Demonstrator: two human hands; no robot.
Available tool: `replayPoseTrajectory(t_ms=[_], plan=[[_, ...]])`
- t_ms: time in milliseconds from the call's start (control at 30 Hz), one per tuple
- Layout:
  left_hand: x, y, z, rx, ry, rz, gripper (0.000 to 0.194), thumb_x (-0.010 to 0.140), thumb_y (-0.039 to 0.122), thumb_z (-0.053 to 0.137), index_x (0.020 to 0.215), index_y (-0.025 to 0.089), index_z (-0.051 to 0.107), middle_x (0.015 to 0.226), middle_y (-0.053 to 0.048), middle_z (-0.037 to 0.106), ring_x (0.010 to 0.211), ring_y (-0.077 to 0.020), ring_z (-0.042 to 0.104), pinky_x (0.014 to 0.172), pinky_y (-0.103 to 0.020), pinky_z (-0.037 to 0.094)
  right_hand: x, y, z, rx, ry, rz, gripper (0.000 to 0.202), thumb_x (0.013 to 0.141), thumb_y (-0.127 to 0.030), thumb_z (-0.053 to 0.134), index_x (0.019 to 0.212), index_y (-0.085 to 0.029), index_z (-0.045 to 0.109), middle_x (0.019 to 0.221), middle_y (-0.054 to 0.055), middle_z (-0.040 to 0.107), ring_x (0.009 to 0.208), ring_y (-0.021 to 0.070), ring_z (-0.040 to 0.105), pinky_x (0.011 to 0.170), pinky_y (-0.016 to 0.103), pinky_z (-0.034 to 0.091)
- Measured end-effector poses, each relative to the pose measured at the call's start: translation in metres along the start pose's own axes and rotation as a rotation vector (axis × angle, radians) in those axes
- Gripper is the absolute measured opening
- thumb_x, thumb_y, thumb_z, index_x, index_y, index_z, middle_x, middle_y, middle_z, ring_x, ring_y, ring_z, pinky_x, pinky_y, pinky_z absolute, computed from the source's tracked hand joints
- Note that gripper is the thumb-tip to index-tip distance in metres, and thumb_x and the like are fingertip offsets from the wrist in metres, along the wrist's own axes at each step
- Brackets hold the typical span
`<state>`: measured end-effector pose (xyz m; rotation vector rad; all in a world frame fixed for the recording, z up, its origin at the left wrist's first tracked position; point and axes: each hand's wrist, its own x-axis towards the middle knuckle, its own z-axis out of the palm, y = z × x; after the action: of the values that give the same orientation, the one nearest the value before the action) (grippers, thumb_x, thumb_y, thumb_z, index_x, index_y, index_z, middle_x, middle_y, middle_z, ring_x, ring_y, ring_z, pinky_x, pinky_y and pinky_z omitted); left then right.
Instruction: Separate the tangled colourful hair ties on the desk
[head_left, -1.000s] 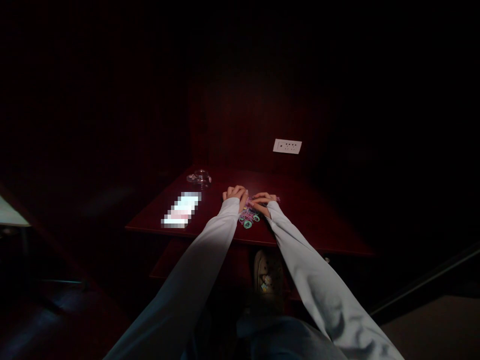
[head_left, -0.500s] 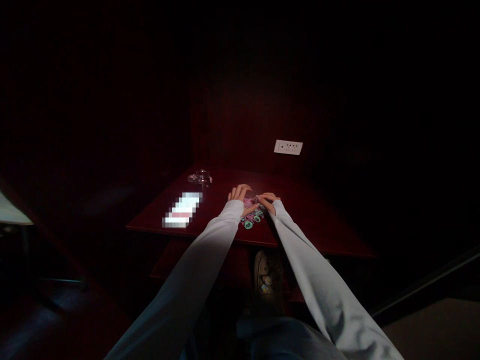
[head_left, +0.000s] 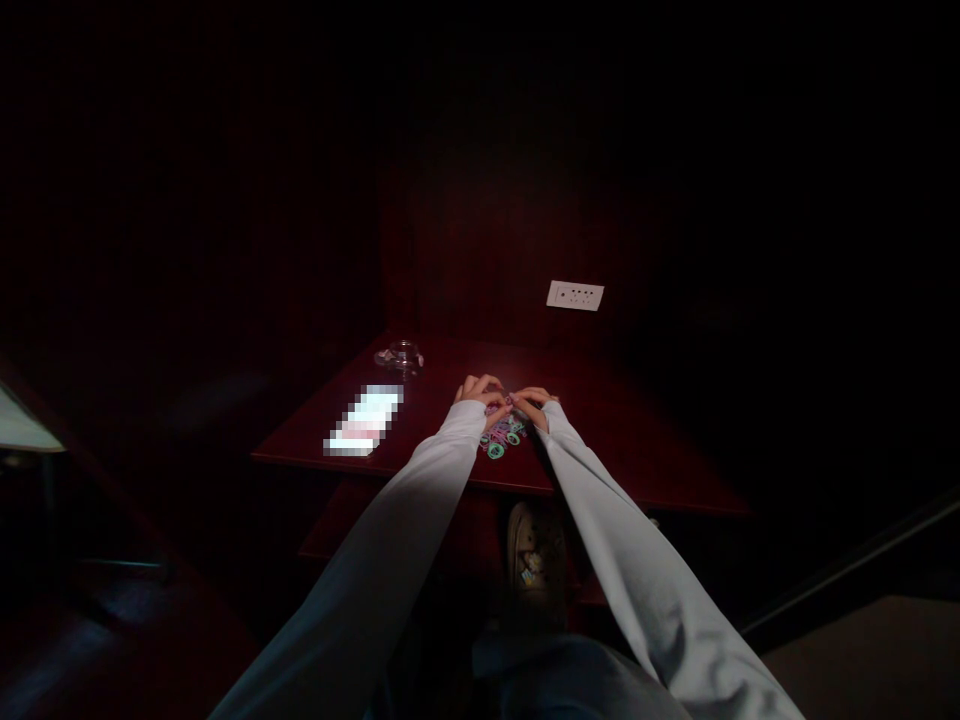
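A small heap of pink, purple and green ring-shaped pieces that look like hair ties (head_left: 496, 451) lies on the dark red table near its front edge. My left hand (head_left: 478, 391) is over the left side of the heap, its fingers bent and the thumb drawn in towards them. Facing it from the right, my right hand (head_left: 535, 397) has its thumb and fingers pinched together. Between the fingertips of both hands is a small pinkish piece, seemingly a hair tie (head_left: 509, 400); its details are too small to tell. The fingers partly hide the heap.
On the left of the table (head_left: 637, 440) lies a bright, pixelated flat object (head_left: 366, 420). Behind it stands a clear glass jar (head_left: 405, 355) with pinkish bits beside it. A white socket plate (head_left: 575, 295) is on the back panel. My shoe (head_left: 534, 560) shows below the table edge.
My left fingers and thumb have closed in, and the fingertips of both hands have come nearer each other over the heap. The jar and the bright object stay where they were.
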<state>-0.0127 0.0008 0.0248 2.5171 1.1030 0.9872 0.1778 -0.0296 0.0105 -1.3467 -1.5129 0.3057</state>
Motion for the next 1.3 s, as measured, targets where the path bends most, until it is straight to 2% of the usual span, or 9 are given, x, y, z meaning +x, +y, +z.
replayPoseTrajectory(t_ms=[233, 400, 600, 767, 900, 967, 1133, 1300], plan=[[0.000, 0.001, -0.001, 0.002, 0.015, -0.010, 0.013, 0.097, 0.037, 0.070, 0.096, 0.031, 0.082, 0.134, 0.000, 0.067, 0.120, -0.0242, 0.050, 0.104, -0.040, 0.042, -0.001, -0.002, 0.000, 0.010, -0.002, 0.024, 0.046, 0.083, -0.071, 0.069, 0.083, -0.026, 0.080, 0.109, 0.008, 0.078, 0.115, 0.0306, 0.068, 0.117, 0.052, 0.037], [0.000, 0.000, -0.001, -0.006, 0.012, 0.008, 0.012, 0.090, 0.044, 0.079, 0.093, 0.033, 0.083, 0.132, 0.001, 0.067, 0.118, -0.0242, 0.050, 0.103, -0.039, 0.043, 0.000, -0.001, -0.001, 0.003, -0.012, 0.013, 0.043, 0.084, -0.069, 0.069, 0.084, -0.027, 0.081, 0.108, 0.007, 0.079, 0.115, 0.0302, 0.068, 0.118, 0.052, 0.036], [0.002, -0.001, 0.001, 0.003, 0.002, -0.008, 0.012, 0.094, 0.038, 0.074, 0.093, 0.032, 0.083, 0.133, 0.000, 0.067, 0.119, -0.0247, 0.050, 0.102, -0.039, 0.043, 0.001, 0.000, 0.000, 0.061, -0.024, 0.018, 0.043, 0.081, -0.069, 0.072, 0.082, -0.027, 0.080, 0.107, 0.008, 0.078, 0.114, 0.0300, 0.069, 0.113, 0.049, 0.043], [0.001, -0.002, 0.002, -0.002, 0.037, 0.002, 0.012, 0.095, 0.035, 0.072, 0.092, 0.031, 0.083, 0.130, 0.001, 0.068, 0.120, -0.0239, 0.051, 0.101, -0.039, 0.042, 0.000, -0.003, 0.001, 0.085, -0.005, 0.050, 0.053, 0.080, -0.077, 0.067, 0.085, -0.026, 0.081, 0.107, 0.008, 0.078, 0.114, 0.0295, 0.068, 0.112, 0.046, 0.044], [0.002, -0.001, 0.002, 0.004, 0.020, -0.016, 0.009, 0.093, 0.034, 0.074, 0.090, 0.030, 0.082, 0.131, 0.000, 0.068, 0.121, -0.0250, 0.051, 0.101, -0.040, 0.042, -0.002, -0.008, 0.001, 0.122, 0.027, 0.102, 0.066, 0.084, -0.086, 0.054, 0.088, -0.026, 0.082, 0.108, 0.008, 0.078, 0.111, 0.0286, 0.069, 0.108, 0.044, 0.046], [0.002, -0.001, 0.002, 0.008, 0.013, -0.025, 0.008, 0.092, 0.033, 0.075, 0.089, 0.030, 0.082, 0.131, 0.000, 0.068, 0.121, -0.0253, 0.051, 0.101, -0.041, 0.042, -0.002, -0.008, 0.001, 0.111, 0.046, 0.097, 0.068, 0.082, -0.088, 0.054, 0.084, -0.026, 0.082, 0.106, 0.008, 0.079, 0.110, 0.0289, 0.069, 0.111, 0.045, 0.044], [0.001, -0.001, 0.003, 0.005, 0.052, 0.008, 0.007, 0.091, 0.032, 0.077, 0.085, 0.029, 0.081, 0.129, 0.001, 0.068, 0.117, -0.0245, 0.052, 0.099, -0.039, 0.042, 0.004, -0.001, 0.001, 0.055, -0.003, 0.066, 0.062, 0.072, -0.088, 0.067, 0.077, -0.027, 0.079, 0.101, 0.007, 0.079, 0.108, 0.0302, 0.069, 0.114, 0.050, 0.041], [0.000, -0.002, 0.002, 0.009, 0.027, 0.008, 0.010, 0.094, 0.034, 0.074, 0.088, 0.029, 0.081, 0.131, 0.001, 0.067, 0.119, -0.0244, 0.050, 0.099, -0.038, 0.043, 0.003, 0.004, 0.002, 0.056, -0.003, 0.025, 0.052, 0.080, -0.077, 0.069, 0.080, -0.026, 0.078, 0.103, 0.008, 0.077, 0.109, 0.0298, 0.069, 0.112, 0.051, 0.042]])
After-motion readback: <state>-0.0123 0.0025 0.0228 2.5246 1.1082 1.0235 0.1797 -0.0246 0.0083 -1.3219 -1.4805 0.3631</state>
